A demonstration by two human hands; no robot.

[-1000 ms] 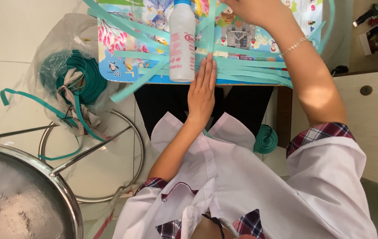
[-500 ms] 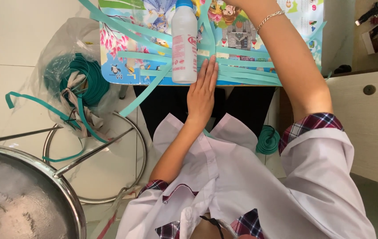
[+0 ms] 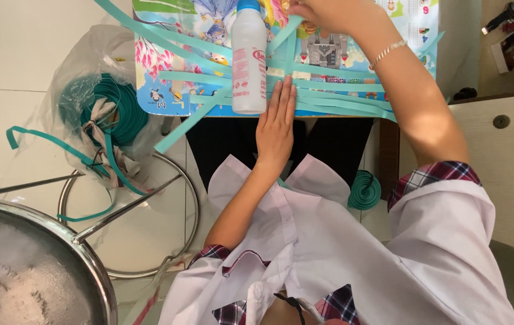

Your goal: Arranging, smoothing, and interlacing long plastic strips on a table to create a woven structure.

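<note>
Left hand (image 3: 276, 123) lay flat, fingers outstretched, pinning teal strips (image 3: 341, 99) on the surface at upper centre, unmoved. Right hand (image 3: 329, 13) drawn toward mid-top, fingers pinching one upright strip (image 3: 282, 33). White bottle (image 3: 249, 57) just beside.

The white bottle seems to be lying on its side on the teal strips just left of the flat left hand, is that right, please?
Not quite: the head view shows the white bottle standing upright, seen from above, on the teal strips, just left of the flat left hand.

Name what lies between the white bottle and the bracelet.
In the head view, teal strips and the flat left hand lie between the bottle and the bracelet.
</note>
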